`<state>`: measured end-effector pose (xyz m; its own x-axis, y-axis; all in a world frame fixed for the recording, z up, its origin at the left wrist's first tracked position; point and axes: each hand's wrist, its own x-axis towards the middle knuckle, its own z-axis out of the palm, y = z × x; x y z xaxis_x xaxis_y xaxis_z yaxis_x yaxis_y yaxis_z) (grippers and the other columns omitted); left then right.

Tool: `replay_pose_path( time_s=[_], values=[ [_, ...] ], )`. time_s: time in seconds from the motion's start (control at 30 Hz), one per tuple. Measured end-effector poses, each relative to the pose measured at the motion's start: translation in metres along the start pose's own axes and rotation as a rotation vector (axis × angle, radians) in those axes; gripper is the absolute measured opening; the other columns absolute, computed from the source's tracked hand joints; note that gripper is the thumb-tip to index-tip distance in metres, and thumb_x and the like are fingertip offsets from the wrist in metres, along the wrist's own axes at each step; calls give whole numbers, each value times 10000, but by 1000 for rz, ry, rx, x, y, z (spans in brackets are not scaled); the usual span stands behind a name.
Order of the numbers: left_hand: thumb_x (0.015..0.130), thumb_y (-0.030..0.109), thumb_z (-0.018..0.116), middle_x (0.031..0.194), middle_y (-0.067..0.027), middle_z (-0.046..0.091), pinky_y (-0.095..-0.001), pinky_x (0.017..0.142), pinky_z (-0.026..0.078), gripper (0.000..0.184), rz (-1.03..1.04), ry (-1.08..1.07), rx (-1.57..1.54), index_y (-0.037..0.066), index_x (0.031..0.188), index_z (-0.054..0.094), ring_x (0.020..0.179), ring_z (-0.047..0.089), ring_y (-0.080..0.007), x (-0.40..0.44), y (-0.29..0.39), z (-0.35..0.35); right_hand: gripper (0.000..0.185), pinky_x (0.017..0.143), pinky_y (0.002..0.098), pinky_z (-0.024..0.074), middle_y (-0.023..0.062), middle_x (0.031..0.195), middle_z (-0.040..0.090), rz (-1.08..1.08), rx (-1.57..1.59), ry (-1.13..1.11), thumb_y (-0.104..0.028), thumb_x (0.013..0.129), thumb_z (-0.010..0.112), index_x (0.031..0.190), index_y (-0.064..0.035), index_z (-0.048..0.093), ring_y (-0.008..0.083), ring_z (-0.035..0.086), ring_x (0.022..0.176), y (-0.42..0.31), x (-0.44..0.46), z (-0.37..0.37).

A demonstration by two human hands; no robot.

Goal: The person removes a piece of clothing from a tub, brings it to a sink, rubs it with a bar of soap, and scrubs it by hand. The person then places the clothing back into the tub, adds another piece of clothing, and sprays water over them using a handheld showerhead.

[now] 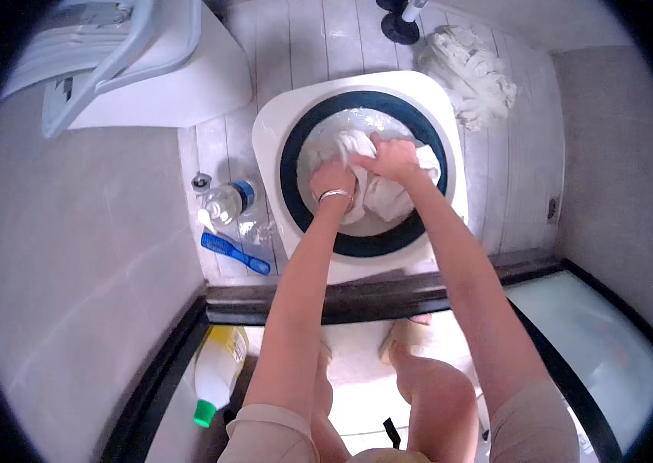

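Basin (pixel 268 131): hard push could slop water (pixel 367 118) over rim, or knock bottle (pixel 224 205) beside it. White cloth (pixel 390 202) inside. Left hand (pixel 333 180), right hand (pixel 394 160) on cloth, fingers part-hidden, can't tell if clenched; loose hold could slip.

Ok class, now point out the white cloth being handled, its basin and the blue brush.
White cloth (pixel 388 200), head view: a lower fold.
Basin (pixel 277 127), head view: its white outer rim, upper left.
Blue brush (pixel 235 254), head view: the middle of its length.
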<state>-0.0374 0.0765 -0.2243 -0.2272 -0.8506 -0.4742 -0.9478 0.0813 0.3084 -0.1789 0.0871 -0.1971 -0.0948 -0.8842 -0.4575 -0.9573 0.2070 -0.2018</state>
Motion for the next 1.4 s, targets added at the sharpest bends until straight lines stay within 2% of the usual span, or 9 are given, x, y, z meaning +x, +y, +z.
replay_pose_path(
  time_s=[0.2, 0.33, 0.43, 0.57, 0.77, 0.9, 1.03, 1.17, 1.4],
  values=[
    [765, 117, 574, 869, -143, 616, -345, 729, 448, 275, -147, 80, -1054, 120, 1040, 572, 865, 581, -306, -87, -30, -3, 533, 668, 373, 484, 146, 802, 632, 369, 522, 246, -308, 564, 741, 1038, -153, 552, 286, 620, 760, -29, -97, -73],
    [702, -71, 496, 930, -159, 591, -351, 800, 425, 452, -70, 198, -907, 140, 1099, 537, 889, 563, -313, -144, -17, -67, 623, 699, 349, 456, 89, 894, 576, 125, 414, 332, -58, 578, 664, 1157, -219, 503, 255, 573, 828, -44, -169, -114],
    [661, -88, 468, 949, -153, 575, -401, 894, 379, 523, -31, 28, -436, 144, 1127, 521, 892, 541, -334, -169, -10, -144, 667, 712, 366, 451, 99, 913, 542, -188, 209, 150, -70, 587, 664, 1206, -224, 470, 273, 547, 843, -27, -201, -161],
    [629, -55, 503, 873, -117, 582, -438, 967, 339, 396, 590, 305, -122, 89, 997, 523, 869, 546, -313, -194, -17, -200, 634, 778, 358, 435, 98, 1001, 517, -528, -2, 92, -68, 584, 663, 1181, -187, 486, 255, 517, 919, -8, -229, -198],
    [622, -24, 525, 890, -135, 583, -386, 815, 443, 310, 811, -188, -76, 71, 917, 537, 883, 553, -317, -203, 21, -275, 384, 786, 353, 412, 75, 1005, 525, -589, 162, 143, -107, 564, 670, 916, -92, 517, 245, 500, 961, 8, -264, -223],
    [628, 38, 544, 886, -136, 598, -375, 737, 468, 321, 940, -539, -58, 77, 945, 565, 848, 567, -326, -207, 41, -298, 352, 812, 349, 390, 50, 948, 542, -750, -59, -196, -133, 599, 663, 926, -118, 533, 225, 495, 985, 9, -274, -217],
    [653, 209, 572, 945, -142, 605, -375, 794, 448, 416, 793, -900, 290, 132, 1062, 577, 920, 560, -316, -224, 77, -312, 249, 780, 348, 402, 28, 875, 566, -723, -281, -261, -147, 648, 635, 889, -121, 579, 217, 515, 955, 31, -266, -213],
    [706, 458, 566, 804, -135, 623, -414, 706, 460, 438, 879, -741, 430, 114, 975, 602, 798, 592, -324, -240, 61, -296, 167, 793, 351, 385, 24, 861, 565, -520, -500, -304, -161, 647, 631, 811, -130, 628, 214, 503, 955, 50, -255, -205],
    [724, 482, 569, 859, -176, 601, -396, 740, 449, 458, 585, -585, 537, 67, 916, 541, 868, 566, -300, -259, 47, -321, 204, 862, 352, 335, 38, 861, 567, -348, -278, 29, -256, 640, 647, 769, -97, 637, 205, 458, 982, 35, -296, -271]
  ],
)
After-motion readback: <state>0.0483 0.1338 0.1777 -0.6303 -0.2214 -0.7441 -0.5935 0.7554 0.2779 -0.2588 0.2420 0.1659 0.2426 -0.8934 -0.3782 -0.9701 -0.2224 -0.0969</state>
